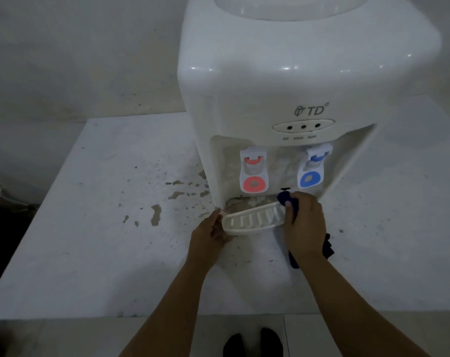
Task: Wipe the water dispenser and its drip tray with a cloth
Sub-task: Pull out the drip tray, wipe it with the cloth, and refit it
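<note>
- We are holding the drip tray [252, 222] out in front of the water dispenser [283, 99], just clear of the recess under the taps, lifted off the worktop [90, 240] and tilted so its slotted face is turning up toward us
- We are gripping the tray's left end with our left hand [209, 234], fingers curled under its rim and thumb on the near edge
- We are closing our right hand [303, 222] around the dark blue cloth [287, 198], pressing a bunched part of it against the tray's right end while the rest is trailing down beside the wrist
- We are reading the tray's long axis as running left to right, its right end sitting a little higher and nearer the dispenser; the cloth is already at that end, so the coming stroke, in our judgement, is travelling leftward along the slots toward the holding hand
- We are judging the right hand to be the one doing the wiping and the left the one steadying
- We are seeing the red tap [253, 172] and the blue tap [312, 170] above the open, stained recess
- We are noticing peeling, brown-flecked patches on the worktop left of the dispenser's base, toward its back edge, and dark shoes [252, 343] on the floor below the front edge
</note>
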